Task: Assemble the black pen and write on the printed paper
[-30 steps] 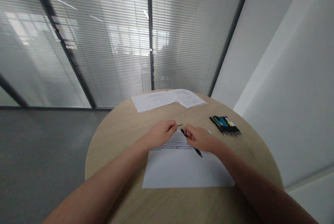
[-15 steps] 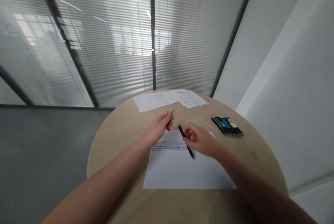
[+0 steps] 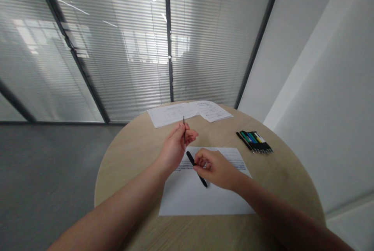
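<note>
My left hand is above the far edge of the paper, its thumb and finger pinching a thin dark rod that looks like a pen refill, held upright with its other fingers partly spread. Close by on the right, my right hand grips a black pen near its middle. The pen slants, its upper end towards my left hand and its lower end over the blank part of the paper. Beneath both hands lies a white sheet of paper with handwritten lines across its upper part.
Two printed sheets, a left one and a right one, lie at the far side of the round wooden table. A row of several pens and markers sits at the right. Beyond stands a glass partition with blinds.
The pen refill has turned from slanted to upright in my left hand, whose fingers have opened out somewhat. My right hand has moved left and a little nearer to me with the black pen.
</note>
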Demonstrator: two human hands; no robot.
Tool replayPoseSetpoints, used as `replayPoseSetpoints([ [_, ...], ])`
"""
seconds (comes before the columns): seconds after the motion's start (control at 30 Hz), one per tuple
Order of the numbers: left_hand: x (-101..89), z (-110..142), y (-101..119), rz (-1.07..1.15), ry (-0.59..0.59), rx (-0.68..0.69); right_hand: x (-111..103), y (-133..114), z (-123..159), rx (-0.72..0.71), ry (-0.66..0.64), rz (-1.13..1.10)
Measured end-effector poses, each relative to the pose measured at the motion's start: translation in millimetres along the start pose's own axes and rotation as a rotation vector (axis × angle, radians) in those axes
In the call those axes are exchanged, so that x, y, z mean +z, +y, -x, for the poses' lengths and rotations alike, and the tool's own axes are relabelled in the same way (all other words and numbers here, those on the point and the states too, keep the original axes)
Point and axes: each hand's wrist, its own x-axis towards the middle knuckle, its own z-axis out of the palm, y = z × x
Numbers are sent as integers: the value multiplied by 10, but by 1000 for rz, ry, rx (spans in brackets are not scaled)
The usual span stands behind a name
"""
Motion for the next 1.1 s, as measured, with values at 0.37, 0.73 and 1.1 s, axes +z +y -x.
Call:
replayPoseSetpoints([
  [0.37, 52, 48, -13, 164, -11, -63, -6, 11, -19, -38, -13, 34],
  [0.73, 78, 73, 54, 145, -55, -25, -17, -21, -3, -67, 1, 56],
  [1.1, 45, 70, -64, 6, -81, 12, -19, 61, -28, -76, 179, -20],
])
